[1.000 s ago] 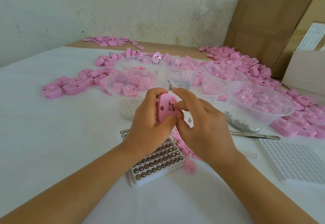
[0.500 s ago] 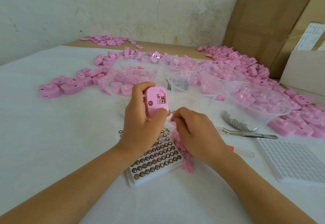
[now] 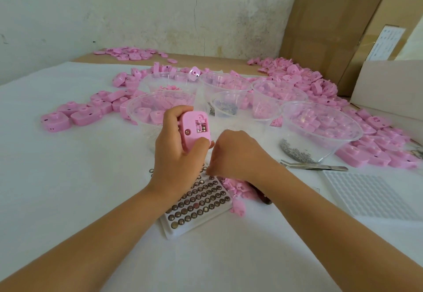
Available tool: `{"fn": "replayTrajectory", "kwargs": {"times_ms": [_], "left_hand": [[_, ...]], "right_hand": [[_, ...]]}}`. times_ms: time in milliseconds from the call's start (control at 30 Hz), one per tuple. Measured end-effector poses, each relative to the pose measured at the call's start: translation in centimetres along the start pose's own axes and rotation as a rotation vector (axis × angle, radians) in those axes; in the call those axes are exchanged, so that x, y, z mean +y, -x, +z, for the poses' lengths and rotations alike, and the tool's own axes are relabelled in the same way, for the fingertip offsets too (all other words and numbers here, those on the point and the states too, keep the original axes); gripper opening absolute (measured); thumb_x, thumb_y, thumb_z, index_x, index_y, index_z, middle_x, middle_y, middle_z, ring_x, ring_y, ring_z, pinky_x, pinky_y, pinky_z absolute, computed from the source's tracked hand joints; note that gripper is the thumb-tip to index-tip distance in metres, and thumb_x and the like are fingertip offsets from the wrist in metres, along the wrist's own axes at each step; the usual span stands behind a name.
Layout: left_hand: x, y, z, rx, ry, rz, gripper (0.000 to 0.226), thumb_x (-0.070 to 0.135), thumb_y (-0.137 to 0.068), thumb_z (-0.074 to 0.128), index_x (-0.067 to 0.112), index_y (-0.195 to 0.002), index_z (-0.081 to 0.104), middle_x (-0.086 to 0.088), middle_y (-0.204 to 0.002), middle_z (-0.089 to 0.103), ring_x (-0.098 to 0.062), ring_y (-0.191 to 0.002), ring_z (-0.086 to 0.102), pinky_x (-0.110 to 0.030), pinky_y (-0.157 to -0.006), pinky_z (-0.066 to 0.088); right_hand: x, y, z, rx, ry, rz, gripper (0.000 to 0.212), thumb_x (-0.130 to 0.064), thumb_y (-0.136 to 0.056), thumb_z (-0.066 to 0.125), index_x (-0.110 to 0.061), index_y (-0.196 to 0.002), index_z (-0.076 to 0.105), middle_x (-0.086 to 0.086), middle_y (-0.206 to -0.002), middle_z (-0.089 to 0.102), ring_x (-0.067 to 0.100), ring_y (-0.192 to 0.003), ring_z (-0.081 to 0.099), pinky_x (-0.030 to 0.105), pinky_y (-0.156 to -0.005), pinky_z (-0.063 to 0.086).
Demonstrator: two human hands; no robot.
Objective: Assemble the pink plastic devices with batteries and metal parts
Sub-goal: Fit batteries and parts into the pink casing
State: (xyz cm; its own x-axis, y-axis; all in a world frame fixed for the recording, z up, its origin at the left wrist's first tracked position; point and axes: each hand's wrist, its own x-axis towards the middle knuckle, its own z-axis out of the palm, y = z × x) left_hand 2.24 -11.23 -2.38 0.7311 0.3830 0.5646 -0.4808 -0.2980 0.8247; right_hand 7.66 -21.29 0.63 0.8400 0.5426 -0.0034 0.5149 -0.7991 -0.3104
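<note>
Head view is showing the left hand's fingers (image 3: pixel 180 111) curling over the top of a pink device (image 3: pixel 193 131) while the thumb is pressing its lower edge, so the left hand (image 3: pixel 171 154) is gripping it just above the counter (image 3: pixel 68 177), near mid-frame. Its long axis is running roughly from 12 to 6 o'clock, and its opened back is facing the camera, probably so that the battery bay at its 1 o'clock corner is lying open to the other hand. At 4 o'clock of the device, the right hand (image 3: pixel 238 154) is dipping its curled fingers (image 3: pixel 217 161) toward the far edge of the battery tray (image 3: pixel 201 202); whether they are pinching a cell I cannot tell. Small pink parts (image 3: pixel 235 188) are lying at the tray's 3 o'clock, tweezers (image 3: pixel 315 166) farther that way, and clear bowls (image 3: pixel 338 149) of shells and metal bits are arcing round at 12 o'clock, all within easy reach.
</note>
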Motion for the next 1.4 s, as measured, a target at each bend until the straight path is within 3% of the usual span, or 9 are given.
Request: {"fn": "replayTrajectory", "kwargs": {"times_ms": [167, 333, 767, 933, 1033, 1133, 1200, 1267, 1400], "left_hand": [[-0.2, -0.1, -0.1, 0.043, -0.003, 0.023, 0.042, 0.013, -0.068, 0.057, 0.037, -0.1, 0.043, 0.012, -0.092, 0.056, -0.002, -0.078, 0.064, -0.031, -0.059, 0.057], [-0.4, -0.1, -0.3, 0.083, -0.009, 0.028, 0.04, 0.014, -0.067, 0.055, 0.036, -0.098, 0.044, 0.014, -0.089, 0.056, 0.001, -0.075, 0.061, -0.034, -0.058, 0.056], [-0.2, -0.1, -0.3, 0.151, -0.014, 0.136, 0.045, 0.003, -0.067, 0.048, 0.033, -0.1, 0.041, 0.036, -0.08, 0.056, 0.008, -0.066, 0.053, -0.022, -0.049, 0.043], [-0.1, -0.2, -0.4, 0.142, 0.033, 0.134, 0.043, 0.003, -0.069, 0.047, 0.032, -0.099, 0.041, 0.035, -0.082, 0.057, 0.004, -0.065, 0.056, -0.031, -0.046, 0.045], [0.0, -0.2, -0.3, 0.132, 0.041, 0.132, 0.042, 0.003, -0.07, 0.047, 0.032, -0.1, 0.04, 0.034, -0.081, 0.057, 0.001, -0.064, 0.056, -0.034, -0.046, 0.045], [0.0, -0.2, -0.3, 0.136, 0.043, 0.127, 0.042, 0.002, -0.07, 0.046, 0.031, -0.099, 0.04, 0.034, -0.08, 0.057, 0.004, -0.063, 0.053, -0.032, -0.045, 0.043], [0.0, -0.2, -0.3, 0.142, 0.042, 0.128, 0.041, 0.003, -0.07, 0.046, 0.031, -0.099, 0.041, 0.035, -0.08, 0.056, 0.005, -0.064, 0.054, -0.026, -0.044, 0.043], [0.1, -0.2, -0.4, 0.146, 0.045, 0.119, 0.041, 0.004, -0.069, 0.047, 0.032, -0.099, 0.041, 0.034, -0.082, 0.056, 0.002, -0.065, 0.055, -0.029, -0.045, 0.045], [0.0, -0.3, -0.4, 0.145, 0.05, 0.098, 0.041, 0.006, -0.069, 0.048, 0.034, -0.099, 0.042, 0.033, -0.08, 0.056, -0.003, -0.065, 0.055, -0.037, -0.048, 0.046]], "right_hand": [[-2.0, -1.4, -1.4, -0.155, 0.175, 0.01, 0.024, -0.013, -0.067, 0.073, -0.014, -0.056, 0.051, -0.008, -0.033, 0.05, 0.006, -0.043, 0.051, 0.021, -0.058, 0.046], [-2.8, -0.1, -1.2, -0.053, 0.188, 0.004, 0.031, -0.014, -0.068, 0.074, -0.014, -0.067, 0.043, -0.001, -0.065, 0.047, 0.018, -0.064, 0.049, 0.025, -0.058, 0.038], [-3.4, 1.5, -0.2, 0.107, 0.193, -0.095, 0.032, -0.007, -0.077, 0.054, -0.021, -0.061, 0.03, -0.004, -0.063, 0.037, 0.012, -0.051, 0.032, 0.021, -0.046, 0.021], [-3.3, 0.9, -0.7, -0.014, 0.167, -0.032, 0.02, -0.008, -0.078, 0.061, -0.017, -0.087, 0.046, -0.001, -0.067, 0.038, 0.018, -0.06, 0.042, 0.023, -0.053, 0.034], [-3.5, 0.5, -1.2, -0.079, 0.192, -0.017, 0.032, -0.01, -0.079, 0.063, -0.014, -0.11, 0.053, 0.001, -0.075, 0.042, 0.022, -0.077, 0.047, 0.03, -0.069, 0.041], [-3.7, 0.5, -1.3, -0.124, 0.25, -0.072, 0.041, -0.008, -0.081, 0.057, -0.02, -0.12, 0.053, -0.001, -0.073, 0.042, 0.017, -0.067, 0.045, 0.03, -0.066, 0.039], [-3.5, 0.9, -1.0, -0.132, 0.277, -0.098, 0.031, -0.005, -0.081, 0.053, -0.017, -0.11, 0.055, -0.001, -0.069, 0.039, 0.014, -0.057, 0.038, 0.029, -0.061, 0.036], [-3.2, 1.3, -0.8, -0.108, 0.293, -0.106, 0.007, -0.003, -0.079, 0.051, -0.008, -0.076, 0.047, 0.001, -0.065, 0.038, 0.014, -0.054, 0.035, 0.026, -0.054, 0.034], [-2.6, 1.9, -0.3, -0.044, 0.303, -0.135, 0.029, -0.001, -0.077, 0.052, -0.01, -0.059, 0.031, 0.003, -0.061, 0.036, 0.015, -0.05, 0.035, 0.022, -0.046, 0.026]]}}
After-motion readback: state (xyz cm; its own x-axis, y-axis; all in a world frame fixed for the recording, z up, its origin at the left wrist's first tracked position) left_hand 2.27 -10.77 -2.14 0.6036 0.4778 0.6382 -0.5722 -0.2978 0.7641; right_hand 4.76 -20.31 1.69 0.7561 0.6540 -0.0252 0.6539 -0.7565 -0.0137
